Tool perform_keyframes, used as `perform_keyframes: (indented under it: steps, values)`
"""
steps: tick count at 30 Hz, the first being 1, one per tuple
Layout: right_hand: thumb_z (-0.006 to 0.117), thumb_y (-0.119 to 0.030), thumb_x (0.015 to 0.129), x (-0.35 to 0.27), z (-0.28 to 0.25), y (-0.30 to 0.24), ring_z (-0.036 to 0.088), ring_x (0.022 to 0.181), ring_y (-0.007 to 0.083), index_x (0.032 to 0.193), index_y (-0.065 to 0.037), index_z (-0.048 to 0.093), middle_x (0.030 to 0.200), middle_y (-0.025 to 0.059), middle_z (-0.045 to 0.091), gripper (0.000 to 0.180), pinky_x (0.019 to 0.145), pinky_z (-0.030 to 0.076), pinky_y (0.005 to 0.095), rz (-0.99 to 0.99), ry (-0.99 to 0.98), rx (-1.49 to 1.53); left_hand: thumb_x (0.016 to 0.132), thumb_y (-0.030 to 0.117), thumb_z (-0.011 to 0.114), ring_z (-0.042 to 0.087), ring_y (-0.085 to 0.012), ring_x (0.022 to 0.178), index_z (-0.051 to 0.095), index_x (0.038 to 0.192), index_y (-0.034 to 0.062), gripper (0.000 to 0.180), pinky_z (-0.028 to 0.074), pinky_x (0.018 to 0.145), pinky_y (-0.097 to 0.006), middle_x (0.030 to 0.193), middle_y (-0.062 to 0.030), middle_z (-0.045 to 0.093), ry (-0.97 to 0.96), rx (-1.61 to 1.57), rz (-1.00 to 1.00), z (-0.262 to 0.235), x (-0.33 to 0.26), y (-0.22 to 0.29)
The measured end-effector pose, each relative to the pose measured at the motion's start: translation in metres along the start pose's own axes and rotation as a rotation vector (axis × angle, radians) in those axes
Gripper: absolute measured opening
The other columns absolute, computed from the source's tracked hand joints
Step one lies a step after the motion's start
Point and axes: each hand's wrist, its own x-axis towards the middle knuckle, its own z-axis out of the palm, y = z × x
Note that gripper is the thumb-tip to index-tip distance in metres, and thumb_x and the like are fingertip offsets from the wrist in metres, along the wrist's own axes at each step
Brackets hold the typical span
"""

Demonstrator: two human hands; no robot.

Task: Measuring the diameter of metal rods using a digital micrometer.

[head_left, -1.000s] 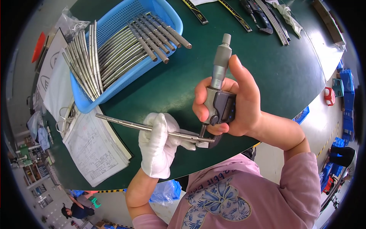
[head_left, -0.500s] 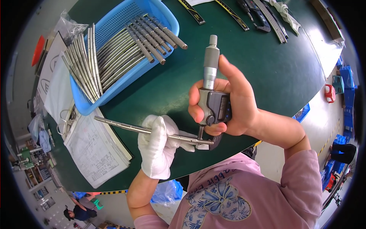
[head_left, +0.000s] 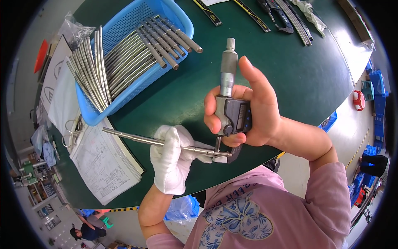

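My left hand [head_left: 172,159], in a white glove, grips a long thin metal rod [head_left: 137,138] that lies nearly level above the green table [head_left: 298,66]. The rod's right end sits between the jaws of a digital micrometer [head_left: 230,103]. My bare right hand [head_left: 253,112] holds the micrometer upright by its dark body, thumb raised beside the grey thimble.
A blue basket [head_left: 166,16] at the upper left holds several metal rods, some sticking out over its left rim. A stack of printed papers [head_left: 101,159] lies at the table's left edge. Calipers and other tools [head_left: 286,16] lie along the far edge. A person stands far below left.
The micrometer has swung from a rightward tilt to upright and shifted slightly left. The gloved hand and rod have stayed nearly in place.
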Motion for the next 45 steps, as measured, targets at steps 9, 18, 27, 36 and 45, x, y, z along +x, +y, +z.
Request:
perform_keyframes:
  steps: [9,18,27,36,45]
  values:
    - [0.029,-0.063,0.075,-0.0025,0.0031,0.003,0.043,0.041,0.0141,0.08,0.001,0.055,0.065,0.0118,0.057,0.07,0.038,0.035,0.0227,-0.092,0.043,-0.241,0.09,0.027,0.037,0.046,-0.0199,0.045,0.042,0.07,0.0034,0.031,0.042,0.042,-0.029,0.055,-0.0065,0.039,0.023,-0.086,-0.011,-0.0035,0.0056,-0.0054]
    - [0.021,-0.066,0.079,-0.0003,0.0055,0.0065,0.043,0.038,0.0129,0.083,0.002,0.054,0.066,0.0151,0.057,0.076,0.034,0.036,0.0213,-0.144,0.035,-0.411,0.091,0.028,0.032,0.038,-0.0155,0.037,0.039,0.065,0.0053,0.035,0.036,0.036,-0.025,0.05,-0.0038,0.035,0.192,-0.091,-0.086,0.0023,0.004,-0.0025]
    - [0.018,-0.06,0.082,-0.0009,0.0057,0.0049,0.043,0.042,0.0131,0.082,0.001,0.054,0.066,0.0115,0.057,0.07,0.039,0.035,0.0229,-0.077,0.07,-0.267,0.091,0.027,0.031,0.039,-0.0165,0.038,0.04,0.063,0.005,0.037,0.039,0.039,-0.026,0.05,-0.0045,0.036,0.162,-0.096,-0.072,0.002,0.0047,0.0004]
    - [0.024,-0.059,0.083,0.0007,0.0015,0.0059,0.045,0.041,0.0146,0.085,0.004,0.053,0.068,0.0184,0.055,0.069,0.034,0.038,0.0219,-0.147,0.045,-0.319,0.091,0.026,0.03,0.041,-0.0177,0.038,0.04,0.063,0.0043,0.036,0.039,0.041,-0.027,0.051,-0.0051,0.037,0.081,-0.075,-0.04,-0.0026,0.0056,-0.0023]
    - [0.03,-0.061,0.077,-0.0008,0.0042,0.0054,0.043,0.041,0.013,0.079,0.001,0.055,0.064,0.0111,0.057,0.068,0.038,0.034,0.0225,-0.143,0.025,-0.277,0.091,0.027,0.031,0.042,-0.0184,0.039,0.041,0.065,0.0047,0.035,0.039,0.04,-0.027,0.049,-0.0049,0.036,0.12,-0.093,-0.039,-0.0008,0.0057,-0.0018]
